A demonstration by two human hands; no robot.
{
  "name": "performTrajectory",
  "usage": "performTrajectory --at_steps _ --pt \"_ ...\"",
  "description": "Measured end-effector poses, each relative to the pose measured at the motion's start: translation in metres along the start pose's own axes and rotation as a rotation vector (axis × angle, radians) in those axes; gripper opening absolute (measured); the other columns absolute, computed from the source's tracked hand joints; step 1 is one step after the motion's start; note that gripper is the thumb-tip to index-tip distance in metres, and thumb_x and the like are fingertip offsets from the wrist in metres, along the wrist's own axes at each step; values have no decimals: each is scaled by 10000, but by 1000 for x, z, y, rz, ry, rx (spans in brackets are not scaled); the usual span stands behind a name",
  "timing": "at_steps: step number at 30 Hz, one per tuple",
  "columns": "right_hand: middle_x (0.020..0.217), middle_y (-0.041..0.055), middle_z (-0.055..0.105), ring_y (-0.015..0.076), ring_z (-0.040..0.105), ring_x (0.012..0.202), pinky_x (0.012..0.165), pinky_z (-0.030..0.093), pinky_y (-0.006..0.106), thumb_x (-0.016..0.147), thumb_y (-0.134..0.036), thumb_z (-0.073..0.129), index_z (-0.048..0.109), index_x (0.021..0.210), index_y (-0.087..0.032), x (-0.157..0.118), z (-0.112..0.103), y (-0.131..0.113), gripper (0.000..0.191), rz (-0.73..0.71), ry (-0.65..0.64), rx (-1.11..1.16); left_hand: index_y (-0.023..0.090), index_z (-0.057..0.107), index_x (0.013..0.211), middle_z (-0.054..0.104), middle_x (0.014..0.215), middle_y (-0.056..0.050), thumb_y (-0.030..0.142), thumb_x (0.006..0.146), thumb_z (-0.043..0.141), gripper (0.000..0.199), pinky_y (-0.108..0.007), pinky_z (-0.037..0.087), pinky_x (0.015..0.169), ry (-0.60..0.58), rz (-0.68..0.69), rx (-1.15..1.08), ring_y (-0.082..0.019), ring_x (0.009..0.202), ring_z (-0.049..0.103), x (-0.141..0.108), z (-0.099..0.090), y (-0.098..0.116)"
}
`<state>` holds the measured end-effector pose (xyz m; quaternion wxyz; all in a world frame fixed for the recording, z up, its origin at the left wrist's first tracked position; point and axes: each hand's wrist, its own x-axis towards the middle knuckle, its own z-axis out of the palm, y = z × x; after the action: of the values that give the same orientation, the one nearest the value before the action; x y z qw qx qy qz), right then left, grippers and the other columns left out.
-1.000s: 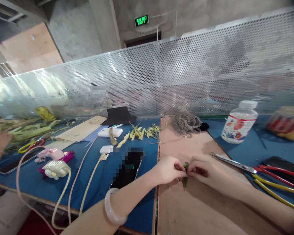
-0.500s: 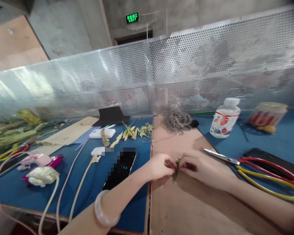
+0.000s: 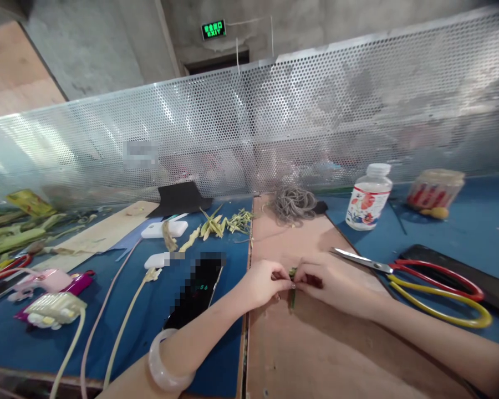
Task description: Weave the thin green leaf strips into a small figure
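Above the bare wooden board, my left hand and my right hand meet fingertip to fingertip. Both pinch a small green strip of plant material, whose lower end hangs below the fingers; the rest of it is hidden by them. Just past my right wrist lie scissors with one red and one yellow handle, blades pointing left. A tangle of grey cord rests on the board beyond my hands. Left of my forearm is a black phone.
A white-capped bottle and a jar stand at the back right. Green-yellow leaf pieces, white power packs with cables, and chargers cover the blue left side. A perforated metal screen closes off the back.
The whole view has shifted, so things appear farther left. My hands stay together on the green strip, with the fingertips slightly closer around it.
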<state>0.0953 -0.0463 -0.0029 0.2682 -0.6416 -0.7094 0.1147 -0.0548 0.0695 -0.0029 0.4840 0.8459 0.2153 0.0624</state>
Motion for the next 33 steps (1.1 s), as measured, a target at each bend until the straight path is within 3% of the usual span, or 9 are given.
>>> performTrajectory --at_steps 17,22,25,28,33 --pt "742 15 616 124 539 627 580 410 227 801 -174 460 608 770 -188 -1 0 -3 151 19 4 62 116 645 868 645 741 -47 259 682 548 254 -214 413 549 -50 -33 33 -123 612 563 -4 -6 5" --pt "754 16 611 125 536 632 585 409 230 798 -172 459 603 766 -186 -1 5 3 148 18 14 104 122 623 923 640 763 -58 354 657 604 353 -190 372 457 -98 -82 30 -141 629 569 -6 -7 7" --pt "740 11 605 122 528 622 575 404 226 792 -166 465 607 771 -188 -1 6 4 145 12 13 112 122 634 842 621 688 -39 447 660 606 374 -201 372 481 -73 -26 90 -129 586 548 -6 -5 6" --pt "716 6 592 118 514 602 561 400 221 789 -164 469 614 778 -191 -1 4 2 147 -10 33 89 123 620 763 610 662 -31 456 723 541 344 -214 386 527 -25 19 137 -127 578 556 -5 -4 6" --pt "695 9 592 118 510 583 550 404 219 789 -173 469 622 764 -195 -1 1 -2 156 2 32 38 132 595 833 619 740 -41 446 767 479 341 -204 390 499 -48 -20 88 -121 571 573 -6 -5 4"
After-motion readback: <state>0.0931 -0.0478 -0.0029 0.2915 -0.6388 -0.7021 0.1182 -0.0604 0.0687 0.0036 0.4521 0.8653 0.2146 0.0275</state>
